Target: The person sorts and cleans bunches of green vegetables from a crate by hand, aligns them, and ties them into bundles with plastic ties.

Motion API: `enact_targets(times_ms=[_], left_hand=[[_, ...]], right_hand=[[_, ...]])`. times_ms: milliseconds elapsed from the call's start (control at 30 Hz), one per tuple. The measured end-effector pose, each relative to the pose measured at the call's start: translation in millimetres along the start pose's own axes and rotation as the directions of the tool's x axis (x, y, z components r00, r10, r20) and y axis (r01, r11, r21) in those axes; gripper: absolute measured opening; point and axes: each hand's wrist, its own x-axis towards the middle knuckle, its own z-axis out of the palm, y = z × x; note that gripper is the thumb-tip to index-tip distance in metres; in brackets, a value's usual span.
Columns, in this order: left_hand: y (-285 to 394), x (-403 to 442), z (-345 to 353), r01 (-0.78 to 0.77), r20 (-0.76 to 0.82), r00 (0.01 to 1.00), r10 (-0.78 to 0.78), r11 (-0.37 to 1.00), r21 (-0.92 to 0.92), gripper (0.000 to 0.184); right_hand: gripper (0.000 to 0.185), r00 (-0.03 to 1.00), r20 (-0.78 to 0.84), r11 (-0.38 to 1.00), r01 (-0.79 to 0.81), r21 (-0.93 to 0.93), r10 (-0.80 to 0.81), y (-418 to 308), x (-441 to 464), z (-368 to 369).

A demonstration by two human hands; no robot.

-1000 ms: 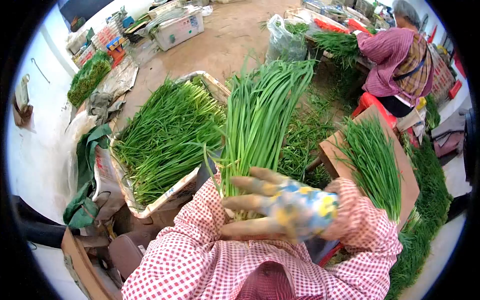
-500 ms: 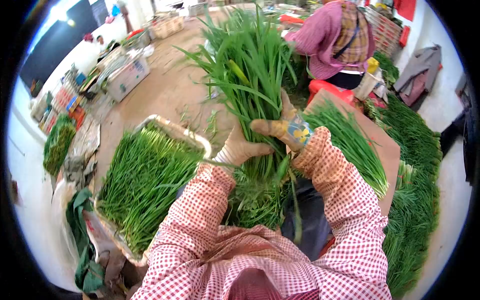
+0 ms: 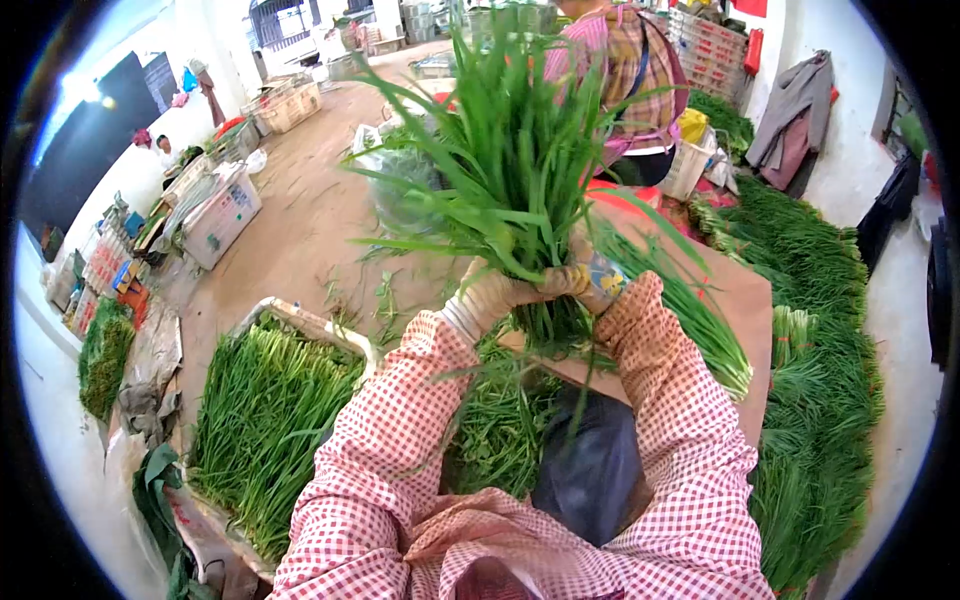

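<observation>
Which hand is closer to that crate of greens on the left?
Left. The left hand is right of the crate; the right hand is farther right. Both grip one leafy bunch.

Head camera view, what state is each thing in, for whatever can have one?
Leafy bunch, held, leaf tips fanned out
Left hand, gloved, closed around bunch
Right hand, gloved, closed around bunch
White-rimmed basket, filled with greens
Cut-greens bundle, lying on cardboard sheet
Gray jacket, hanging by wall
</observation>
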Motion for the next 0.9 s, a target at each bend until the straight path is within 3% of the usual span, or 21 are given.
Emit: enact_targets(times_ms=[67,200,367,400,433,467,500,533,600,667,700,767,833,867,900], left_hand=[[11.1,-10.8,-10.1,0.016,-0.109,0.994,-0.012,0.999,0.044,0.062],[32.5,-54.8,-48.9,0.146,-0.282,0.953,-0.114,0.985,0.095,0.064],[57.8,-110.7,-66.9,0.384,-0.335,0.900,-0.280,0.872,0.305,0.066],[64.9,-118.5,-67.6,0.425,-0.341,0.891,-0.299,0.813,0.398,0.067],[78.6,-126.6,-66.1,0.446,-0.357,0.889,-0.287,0.719,0.533,0.067],[98.4,-135.2,-63.0,0.453,-0.373,0.890,-0.264,0.611,0.649,0.068],[136.8,-145.7,-51.6,0.448,-0.398,0.893,-0.210,0.490,0.747,0.072],[146.7,-161.1,-54.2,0.451,-0.400,0.892,-0.212,0.489,0.746,0.072],[160.6,-189.7,-73.3,0.409,-0.329,0.912,-0.245,0.575,0.708,0.060],[160.0,-205.0,-94.9,0.643,-0.382,0.743,-0.549,0.744,0.182,0.049],[154.8,-215.9,-99.6,0.606,-0.332,0.726,-0.603,0.788,-0.106,0.047],[99.0,-242.0,-90.7,0.591,-0.311,0.740,-0.596,0.797,-0.123,0.047],[48.3,-270.2,-72.6,0.488,-0.221,0.772,-0.596,0.779,-0.394,0.048],[31.2,-280.8,-63.5,0.417,-0.155,0.792,-0.590,0.710,-0.568,0.049],[18.2,-290.4,-53.7,0.347,-0.087,0.811,-0.578,0.597,-0.723,0.049]], right_hand=[[0.084,0.998,0.025,0.999,0.051,-0.015,-0.051,-7.3,6.5,25.7],[0.067,0.943,0.154,0.952,0.303,-0.037,-0.294,-37.8,3.6,107.3],[0.047,0.785,0.286,0.833,0.544,0.104,-0.549,-66.2,-5.6,192.0],[0.044,0.762,0.311,0.812,0.580,0.062,-0.568,-69.0,-7.9,201.7],[0.043,0.771,0.373,0.747,0.619,-0.242,-0.517,-70.9,-11.9,208.7],[0.043,0.791,0.418,0.599,0.612,-0.516,-0.447,-68.9,-14.6,214.7],[0.043,0.830,0.376,0.693,0.553,-0.463,-0.411,-59.6,-9.5,214.4],[0.043,0.866,0.333,0.776,0.488,-0.400,-0.374,-50.4,-4.5,214.2],[0.041,0.884,0.298,0.922,0.386,-0.028,-0.361,-41.6,3.3,208.4],[0.036,0.887,0.314,0.900,0.208,0.383,-0.338,-29.6,14.6,203.8],[0.035,0.835,0.321,0.894,0.412,0.175,-0.447,-32.6,10.6,217.0],[0.033,0.726,0.414,0.749,0.648,-0.141,-0.549,-15.8,3.5,235.7],[0.041,0.673,0.555,0.579,0.726,-0.371,-0.488,2.5,-22.7,246.5],[0.054,0.668,0.620,0.460,0.739,-0.492,-0.412,2.3,-44.5,253.9],[0.068,0.494,0.761,0.026,0.845,-0.535,-0.421,59.0,-45.3,270.0]])
